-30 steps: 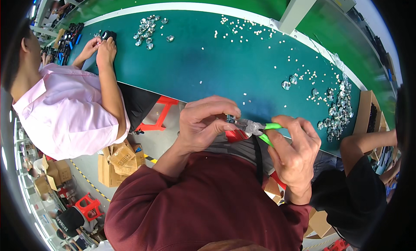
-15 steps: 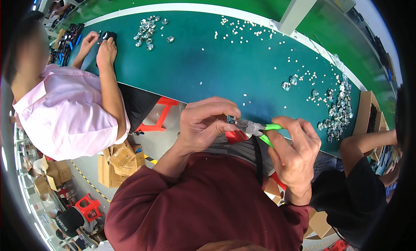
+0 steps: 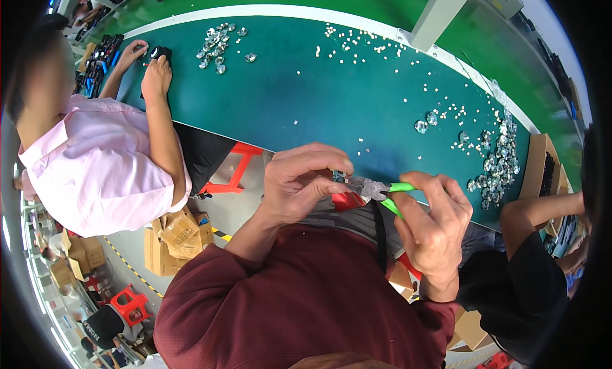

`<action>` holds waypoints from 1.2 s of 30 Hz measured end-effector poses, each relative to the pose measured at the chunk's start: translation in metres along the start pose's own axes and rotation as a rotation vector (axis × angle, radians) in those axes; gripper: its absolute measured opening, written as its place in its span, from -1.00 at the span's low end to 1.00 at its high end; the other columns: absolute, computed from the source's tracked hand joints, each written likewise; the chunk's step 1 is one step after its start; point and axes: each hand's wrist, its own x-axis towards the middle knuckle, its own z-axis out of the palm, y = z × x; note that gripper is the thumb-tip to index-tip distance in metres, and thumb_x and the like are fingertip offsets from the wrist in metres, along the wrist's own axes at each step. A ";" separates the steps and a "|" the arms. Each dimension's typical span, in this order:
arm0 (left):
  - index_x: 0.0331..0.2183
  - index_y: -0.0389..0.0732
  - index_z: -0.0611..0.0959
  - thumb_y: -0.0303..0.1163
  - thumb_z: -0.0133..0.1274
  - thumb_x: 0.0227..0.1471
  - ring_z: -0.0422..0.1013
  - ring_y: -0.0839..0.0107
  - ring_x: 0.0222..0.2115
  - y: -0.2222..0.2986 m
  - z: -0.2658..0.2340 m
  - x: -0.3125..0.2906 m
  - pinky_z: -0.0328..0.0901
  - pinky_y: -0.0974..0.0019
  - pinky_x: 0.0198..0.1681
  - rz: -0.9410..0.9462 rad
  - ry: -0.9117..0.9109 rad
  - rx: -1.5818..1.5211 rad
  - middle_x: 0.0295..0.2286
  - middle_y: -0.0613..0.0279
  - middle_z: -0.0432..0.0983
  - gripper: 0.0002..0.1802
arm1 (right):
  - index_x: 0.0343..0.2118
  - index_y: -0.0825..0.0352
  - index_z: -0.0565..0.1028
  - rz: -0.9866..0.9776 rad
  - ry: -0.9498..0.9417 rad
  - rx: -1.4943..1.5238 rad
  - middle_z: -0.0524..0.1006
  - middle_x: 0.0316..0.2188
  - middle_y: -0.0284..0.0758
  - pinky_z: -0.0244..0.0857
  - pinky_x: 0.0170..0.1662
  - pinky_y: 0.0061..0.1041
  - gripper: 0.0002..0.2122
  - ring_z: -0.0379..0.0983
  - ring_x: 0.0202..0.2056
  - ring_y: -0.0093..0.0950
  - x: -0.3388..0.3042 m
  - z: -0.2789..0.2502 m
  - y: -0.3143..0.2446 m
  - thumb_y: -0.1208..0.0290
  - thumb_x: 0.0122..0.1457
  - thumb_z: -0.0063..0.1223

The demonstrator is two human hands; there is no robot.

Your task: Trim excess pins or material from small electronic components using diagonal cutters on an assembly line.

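Observation:
My right hand (image 3: 437, 222) is closed around the bright green handles of small pliers (image 3: 375, 190), with the grey metal head pointing left. Between the thumb and fingers of my left hand (image 3: 294, 185) is a small clear, shiny piece (image 3: 340, 176), mostly covered by the fingertips. The pliers' jaws reach to this piece; whether they grip it cannot be made out. Both hands hover over my lap at the near edge of the green table (image 3: 255, 108).
Shiny clear pieces (image 3: 500, 162) lie heaped at the table's right, with another cluster (image 3: 215, 47) at far left. Tiny pale squares (image 3: 376, 47) are scattered about. A cardboard box (image 3: 539, 165) stands at the right end. Co-workers sit on both sides; a metal post (image 3: 440, 18) rises at the back.
The left co-worker's far hand has shifted slightly. My hands, the pliers and the small piece stay almost where they were.

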 end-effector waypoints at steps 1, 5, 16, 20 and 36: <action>-0.22 -0.38 0.68 -0.47 0.37 -0.04 0.54 0.34 -0.37 0.000 0.000 0.000 0.43 0.36 -0.36 0.000 0.000 0.000 -0.33 -0.03 0.62 -0.68 | -0.43 0.34 0.60 0.001 -0.002 -0.001 0.56 -0.26 -0.27 0.32 -0.33 -0.35 -0.71 0.45 -0.42 -0.28 0.000 0.000 0.000 0.53 -0.37 0.27; -0.22 -0.39 0.67 -0.47 0.37 -0.04 0.54 0.34 -0.37 0.000 -0.001 0.000 0.44 0.34 -0.36 0.000 -0.008 0.008 -0.33 -0.03 0.62 -0.68 | -0.43 0.34 0.60 -0.014 0.017 -0.005 0.56 -0.26 -0.28 0.32 -0.33 -0.35 -0.71 0.45 -0.42 -0.29 0.000 0.001 0.001 0.53 -0.37 0.27; -0.22 -0.38 0.67 -0.49 0.36 -0.04 0.55 0.33 -0.36 0.000 -0.001 0.000 0.45 0.34 -0.34 0.011 -0.016 0.018 -0.33 -0.03 0.62 -0.68 | -0.41 0.35 0.61 0.002 0.002 0.009 0.57 -0.27 -0.28 0.31 -0.35 -0.36 -0.69 0.45 -0.43 -0.31 0.000 -0.002 0.001 0.54 -0.39 0.27; -0.22 -0.38 0.68 -0.48 0.37 -0.04 0.54 0.33 -0.37 0.000 -0.001 -0.001 0.45 0.34 -0.35 -0.007 -0.016 0.028 -0.33 -0.02 0.62 -0.68 | -0.42 0.35 0.61 0.012 0.003 0.010 0.57 -0.27 -0.28 0.30 -0.36 -0.37 -0.70 0.45 -0.43 -0.31 0.000 -0.003 0.000 0.55 -0.38 0.27; -0.17 -0.42 0.65 -0.66 0.21 0.05 0.58 0.24 -0.41 -0.001 -0.028 -0.011 0.55 0.24 -0.34 -0.015 0.110 -0.184 -0.28 -0.03 0.56 -0.75 | -0.47 0.53 0.54 0.255 0.344 -0.021 0.57 -0.33 -0.15 0.40 -0.36 -0.48 -0.79 0.55 -0.43 -0.30 -0.009 -0.049 0.013 0.67 -0.29 0.09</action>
